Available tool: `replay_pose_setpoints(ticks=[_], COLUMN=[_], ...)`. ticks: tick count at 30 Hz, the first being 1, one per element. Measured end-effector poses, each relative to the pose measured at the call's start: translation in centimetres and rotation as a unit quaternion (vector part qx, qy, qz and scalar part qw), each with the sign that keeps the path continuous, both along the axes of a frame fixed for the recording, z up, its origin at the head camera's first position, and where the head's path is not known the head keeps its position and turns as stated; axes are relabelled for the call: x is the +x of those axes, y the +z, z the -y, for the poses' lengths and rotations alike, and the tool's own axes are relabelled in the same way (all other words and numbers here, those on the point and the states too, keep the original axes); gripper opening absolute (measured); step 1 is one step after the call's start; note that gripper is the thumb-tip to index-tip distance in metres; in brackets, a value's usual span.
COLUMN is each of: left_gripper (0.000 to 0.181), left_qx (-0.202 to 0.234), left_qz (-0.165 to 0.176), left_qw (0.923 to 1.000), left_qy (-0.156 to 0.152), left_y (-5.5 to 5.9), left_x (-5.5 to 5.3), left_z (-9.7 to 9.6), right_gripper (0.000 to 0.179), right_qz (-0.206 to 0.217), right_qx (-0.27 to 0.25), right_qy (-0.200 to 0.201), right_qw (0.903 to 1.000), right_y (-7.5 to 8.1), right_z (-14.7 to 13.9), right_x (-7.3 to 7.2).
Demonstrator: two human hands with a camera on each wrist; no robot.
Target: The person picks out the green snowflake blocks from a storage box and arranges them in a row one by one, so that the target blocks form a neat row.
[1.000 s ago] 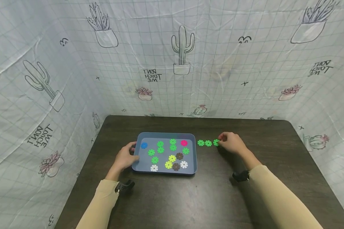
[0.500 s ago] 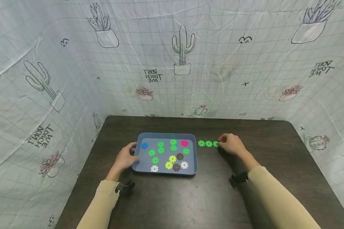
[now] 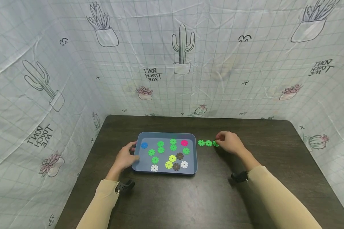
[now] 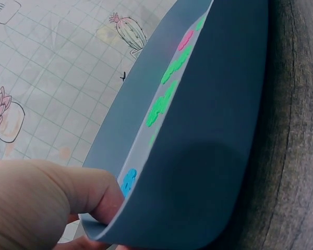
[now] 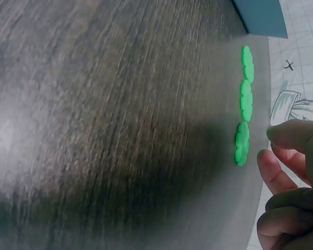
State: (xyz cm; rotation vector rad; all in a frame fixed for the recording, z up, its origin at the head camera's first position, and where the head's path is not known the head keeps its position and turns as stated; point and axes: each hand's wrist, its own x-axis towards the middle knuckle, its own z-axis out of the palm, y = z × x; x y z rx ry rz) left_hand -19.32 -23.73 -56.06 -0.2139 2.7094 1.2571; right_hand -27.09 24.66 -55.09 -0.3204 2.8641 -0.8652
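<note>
My left hand [image 3: 124,158] grips the blue-grey tray [image 3: 144,163], thumb inside; my right hand [image 3: 230,142], loosely bent and empty, hovers beside three green discs [image 3: 208,143] rowed to its left on the counter [image 3: 203,190].

Soft, even light brightens the cactus-print backdrop [image 3: 223,54] in the head view, while the counter [image 3: 166,203] shows a pale glare near the front and a shadow along the right sleeve [image 3: 278,194]. The left wrist view leaves the outer wall of the blue-grey tray [image 4: 198,125] dim; the right wrist view has glare at its left edge and a broad shadow below.
</note>
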Motion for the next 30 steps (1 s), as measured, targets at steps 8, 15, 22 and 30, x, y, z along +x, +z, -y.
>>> replay_pose_setpoints(ticks=[8,15,22,30], left_gripper=[0.074,0.073,0.073,0.073], left_qx=[0.0,-0.001,-0.003,0.0], left_qz=[0.001,-0.001,-0.003,0.001], left_qw=[1.0,1.0,1.0,1.0], left_qy=[0.002,0.001,0.002,-0.001], left_y=[0.1,0.3,0.5,0.6], left_x=[0.0,0.1,0.1,0.0], left_z=[0.1,0.0,0.0,0.0], right_gripper=[0.018,0.017,0.018,0.02], right_qz=[-0.004,-0.016,-0.007,-0.004], right_qx=[0.0,0.003,-0.004,0.0], right_qy=[0.012,0.026,0.033,0.042], right_qw=[0.9999,0.9995,0.9994,0.9991], right_y=[0.9,1.5,2.1,2.7], right_z=[1.2,2.1,3.5,5.5], right_x=[0.0,-0.3,-0.5,-0.7])
